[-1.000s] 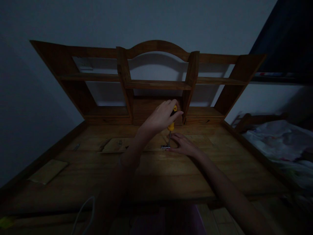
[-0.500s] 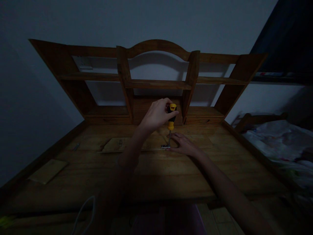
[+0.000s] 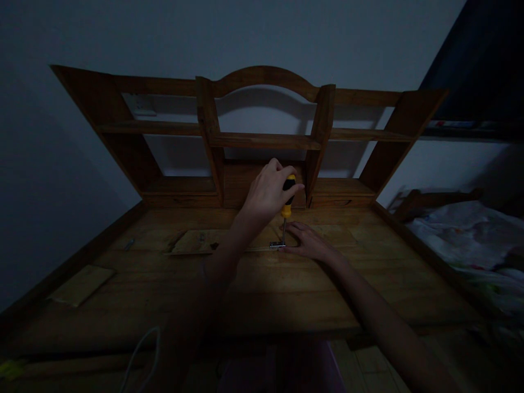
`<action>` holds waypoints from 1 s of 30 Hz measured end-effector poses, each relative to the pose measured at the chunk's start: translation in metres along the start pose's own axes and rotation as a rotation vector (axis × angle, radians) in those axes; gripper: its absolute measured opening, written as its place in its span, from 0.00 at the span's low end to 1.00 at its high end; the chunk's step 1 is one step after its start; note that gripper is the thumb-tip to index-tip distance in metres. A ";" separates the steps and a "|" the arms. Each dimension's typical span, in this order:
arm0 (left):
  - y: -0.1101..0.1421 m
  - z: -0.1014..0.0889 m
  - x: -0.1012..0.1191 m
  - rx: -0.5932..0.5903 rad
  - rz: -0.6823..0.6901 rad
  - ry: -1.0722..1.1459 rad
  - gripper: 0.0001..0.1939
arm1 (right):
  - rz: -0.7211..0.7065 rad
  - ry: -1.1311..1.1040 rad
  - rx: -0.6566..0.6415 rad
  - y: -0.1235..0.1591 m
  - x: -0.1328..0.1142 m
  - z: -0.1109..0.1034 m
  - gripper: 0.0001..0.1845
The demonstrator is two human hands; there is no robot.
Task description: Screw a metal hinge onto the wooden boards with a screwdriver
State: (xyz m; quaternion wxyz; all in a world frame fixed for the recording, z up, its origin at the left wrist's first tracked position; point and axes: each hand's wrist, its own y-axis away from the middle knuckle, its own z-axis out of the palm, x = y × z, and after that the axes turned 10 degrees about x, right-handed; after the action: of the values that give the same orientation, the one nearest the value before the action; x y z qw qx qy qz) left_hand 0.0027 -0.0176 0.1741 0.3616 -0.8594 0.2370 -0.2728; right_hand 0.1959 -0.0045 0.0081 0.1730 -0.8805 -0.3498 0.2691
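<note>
My left hand [image 3: 268, 188] is closed around the yellow-and-black handle of a screwdriver [image 3: 287, 210], which stands nearly upright. The tip of its shaft meets a small shiny metal bracket [image 3: 277, 245] at the front edge of a flat wooden board [image 3: 196, 240] lying on the desk. Just right of the bracket, my right hand [image 3: 307, 242] spans the board, thumb at the front edge by the bracket and fingers towards the back edge. The screw itself, if there is one under the tip, is too small to make out.
On the wooden desk [image 3: 278, 295] lie a flat light-brown piece [image 3: 83, 285] and a small metal item [image 3: 129, 244] to the left. A shelf unit [image 3: 264, 141] rises at the back. A white cable [image 3: 139, 349] loops at the lower left. Pale plastic-like sheeting [image 3: 462, 229] is at the right.
My left hand has shifted and turned a little around the screwdriver handle, loosening and then wrapping it again. The right hand, the bracket and the board stay put.
</note>
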 end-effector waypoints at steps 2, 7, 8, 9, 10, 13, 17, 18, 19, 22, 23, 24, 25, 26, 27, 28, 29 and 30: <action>0.000 0.001 0.000 -0.014 0.012 0.008 0.13 | 0.000 0.007 -0.002 0.000 0.001 0.001 0.35; 0.001 -0.003 0.001 -0.110 0.064 0.045 0.17 | -0.004 0.012 0.003 0.001 0.003 0.003 0.36; 0.001 -0.003 0.002 -0.119 0.061 0.040 0.17 | -0.006 0.011 0.003 0.001 0.004 0.003 0.35; 0.001 -0.003 0.003 -0.121 0.057 0.033 0.17 | -0.007 0.012 0.002 0.001 0.004 0.003 0.35; 0.001 -0.003 0.003 -0.119 0.053 0.026 0.16 | -0.005 0.012 0.002 0.001 0.004 0.003 0.36; 0.001 0.000 0.003 -0.098 0.055 -0.001 0.14 | 0.006 0.007 0.000 0.000 0.004 0.003 0.36; 0.000 0.003 0.000 -0.083 0.071 -0.038 0.15 | -0.005 0.011 0.002 0.001 0.004 0.004 0.35; 0.000 0.003 -0.001 -0.079 0.076 -0.038 0.14 | -0.006 0.015 0.004 0.001 0.005 0.004 0.36; 0.000 0.003 -0.001 -0.078 0.083 -0.033 0.13 | -0.006 0.017 0.006 0.001 0.005 0.004 0.36; 0.000 0.003 -0.001 -0.091 0.100 0.005 0.15 | -0.009 0.019 0.002 0.001 0.005 0.004 0.36; 0.000 0.003 0.000 -0.101 0.096 0.021 0.16 | -0.010 0.017 -0.004 0.001 0.005 0.003 0.36; 0.000 0.002 0.001 -0.112 0.086 0.036 0.17 | -0.010 0.016 -0.010 0.000 0.004 0.003 0.36; 0.001 0.002 0.002 -0.120 0.073 0.050 0.16 | -0.008 0.013 -0.014 0.000 0.003 0.002 0.35; 0.001 0.002 0.003 -0.127 0.061 0.066 0.15 | -0.005 0.011 -0.016 0.000 0.003 0.002 0.35; 0.001 0.002 0.004 -0.132 0.054 0.081 0.14 | -0.001 0.009 -0.016 0.000 0.002 0.001 0.35; 0.001 0.002 0.005 -0.132 0.054 0.093 0.12 | 0.002 0.007 -0.015 0.000 0.001 0.001 0.35; 0.001 0.002 0.005 -0.127 0.061 0.098 0.12 | 0.005 0.005 -0.012 0.000 0.000 0.000 0.35; 0.002 0.002 0.005 -0.115 0.070 0.094 0.13 | 0.007 0.004 -0.009 0.000 0.000 0.000 0.34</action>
State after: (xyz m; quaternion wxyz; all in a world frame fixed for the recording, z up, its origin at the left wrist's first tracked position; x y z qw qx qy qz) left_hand 0.0073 -0.0203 0.1727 0.3093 -0.8562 0.2991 -0.2859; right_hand 0.1959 -0.0045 0.0079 0.1688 -0.8831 -0.3474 0.2661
